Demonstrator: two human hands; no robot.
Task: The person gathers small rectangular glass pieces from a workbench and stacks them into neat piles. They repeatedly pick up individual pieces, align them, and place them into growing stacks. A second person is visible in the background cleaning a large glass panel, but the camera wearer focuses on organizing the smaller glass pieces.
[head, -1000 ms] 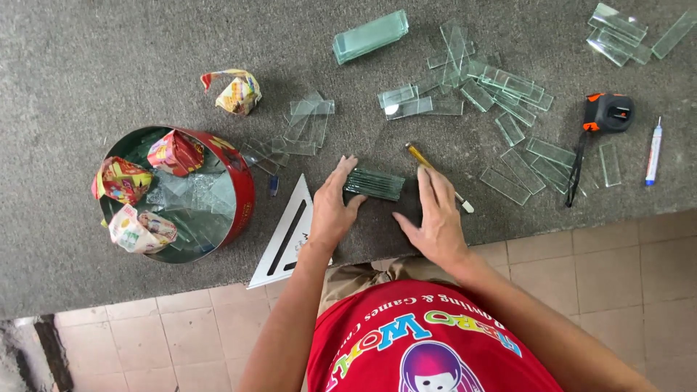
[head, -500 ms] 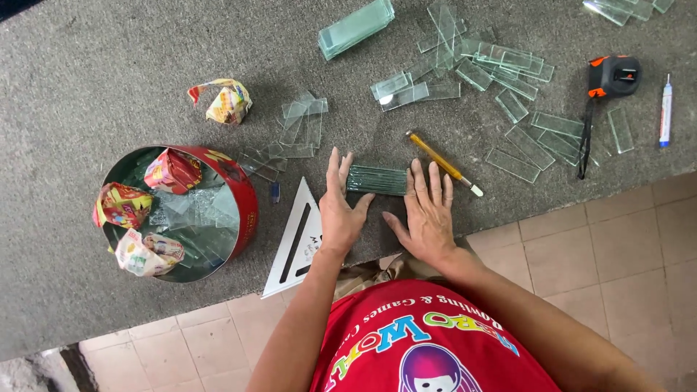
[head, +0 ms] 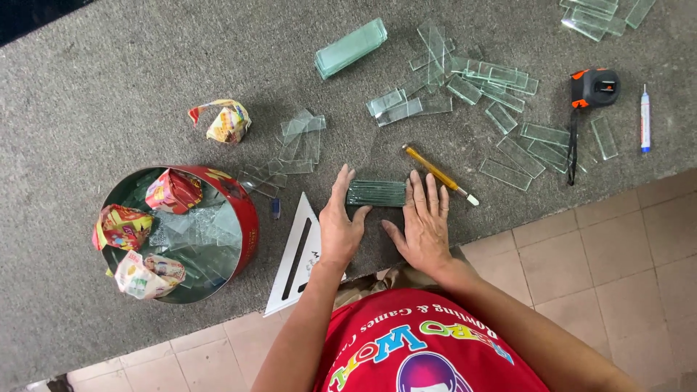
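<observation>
A small stack of green-edged glass strips (head: 376, 192) lies flat on the grey carpet-like surface (head: 109, 87). My left hand (head: 340, 223) rests flat at the stack's left end, fingers along that end and thumb under its near edge. My right hand (head: 425, 221) lies flat with spread fingers against the stack's right end. Neither hand lifts the stack. A yellow-handled glass cutter (head: 438, 173) lies just beyond my right fingertips.
A red round tin (head: 245, 218) with glass scraps and crumpled wrappers sits at left. A white set square (head: 296, 258) lies beside my left wrist. Several loose glass strips (head: 508, 131), another glass stack (head: 351, 47), a tape measure (head: 594, 87) and a pen (head: 645, 120) lie further off. Tiled floor (head: 610, 261) borders the surface.
Both hands stay at the ends of the glass stack, with the fingers now flatter on the surface. The head view has shifted slightly.
</observation>
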